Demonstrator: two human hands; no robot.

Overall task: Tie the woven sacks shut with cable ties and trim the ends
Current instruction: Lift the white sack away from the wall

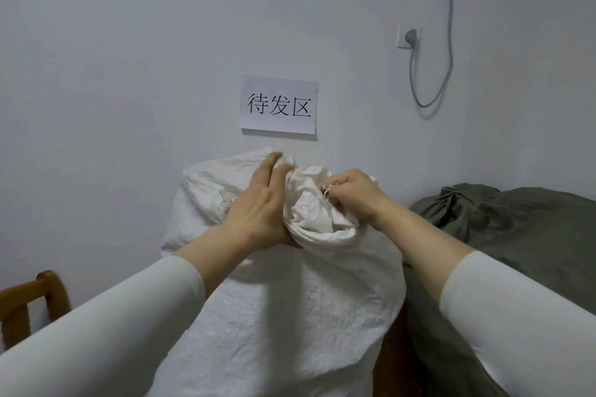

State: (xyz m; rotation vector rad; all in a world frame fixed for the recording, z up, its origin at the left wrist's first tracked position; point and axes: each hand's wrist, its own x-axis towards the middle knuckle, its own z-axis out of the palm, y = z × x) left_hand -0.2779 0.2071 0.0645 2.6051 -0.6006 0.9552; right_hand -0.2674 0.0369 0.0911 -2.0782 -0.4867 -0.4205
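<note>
A full white woven sack [290, 306] stands upright against the wall in front of me. Its mouth [309, 203] is bunched up at the top between both hands. My left hand [258, 203] presses and wraps the gathered fabric from the left, fingers stretched over it. My right hand [351, 193] pinches the fabric's frayed edge from the right. No cable tie or cutter shows in this view.
A grey-green sack [503, 235] with a gathered neck lies to the right. A wooden chair back [35, 300] stands at the lower left. On the wall hang a paper sign [279, 105], a socket [409, 36] and a looping grey cable.
</note>
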